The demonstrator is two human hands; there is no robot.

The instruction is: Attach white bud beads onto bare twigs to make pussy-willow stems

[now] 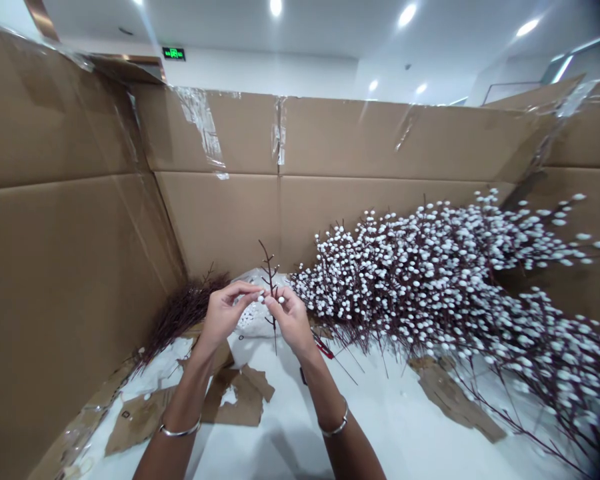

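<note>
My left hand [225,313] and my right hand [291,320] meet in front of me around a thin brown artificial twig [271,280], which stands nearly upright. My right fingers appear to grip its stem. My left fingertips pinch a small white bud [261,299] against the twig, and a second white bud [281,300] sits by my right fingertips. Behind my hands lies a clear plastic bag of white buds [254,319]. To the right is a large heap of white-budded pussy-willow-style branches [430,287], and to the left a pile of bare brown twigs [183,312].
Tall taped cardboard sheets [220,220] wall off the left and back. Torn cardboard scraps [235,400] lie on the white floor [380,427]. A small red-handled tool [324,347] lies near the heap's edge. A metal bangle [180,430] circles my left wrist.
</note>
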